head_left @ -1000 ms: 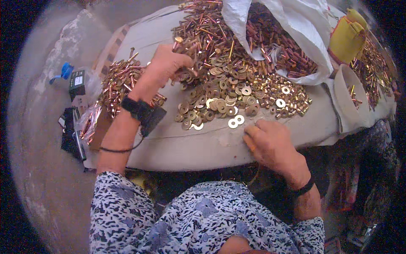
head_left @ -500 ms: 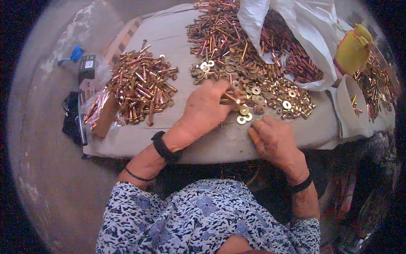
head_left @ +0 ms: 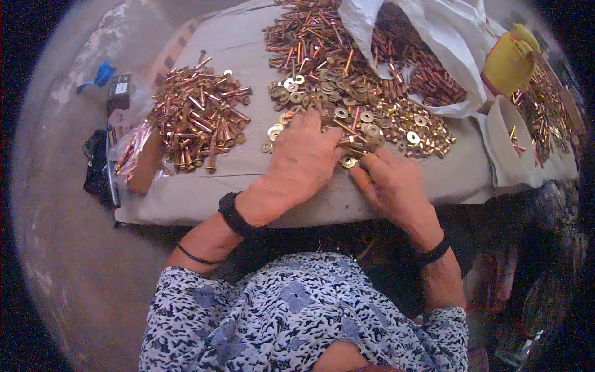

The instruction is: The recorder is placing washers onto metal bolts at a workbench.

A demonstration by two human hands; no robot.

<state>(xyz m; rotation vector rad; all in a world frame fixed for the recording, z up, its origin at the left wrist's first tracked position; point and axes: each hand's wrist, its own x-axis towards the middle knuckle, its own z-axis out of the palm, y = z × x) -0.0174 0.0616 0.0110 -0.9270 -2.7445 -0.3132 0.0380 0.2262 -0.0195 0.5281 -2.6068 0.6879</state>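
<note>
My left hand [head_left: 297, 158] is closed around a few brass-coloured bolts [head_left: 354, 147] that stick out between its thumb and forefinger toward the right. Its other fingers reach over the near edge of a pile of flat washers [head_left: 334, 87]. Close beside it, the fingers of my right hand [head_left: 396, 186] are curled together at the ends of those bolts, with orange bands on thumb and forefinger. What they pinch is hidden. A single washer [head_left: 349, 163] shows by its fingertips. Small nuts [head_left: 434, 136] lie heaped just beyond the right hand.
A separate heap of bolts [head_left: 198, 118] is on the left of the cloth-covered table [head_left: 248, 201], near a plastic bag [head_left: 131, 152]. Far back is a large bolt heap [head_left: 310, 37] beside an open white sack [head_left: 462, 62]. A yellow glove [head_left: 511, 62] and white container [head_left: 508, 133] stand right.
My right hand has come up and left to meet the bolts in my left hand. The left fingers have spread over the washers, some of which now lie left of that hand. The view has shifted slightly.
</note>
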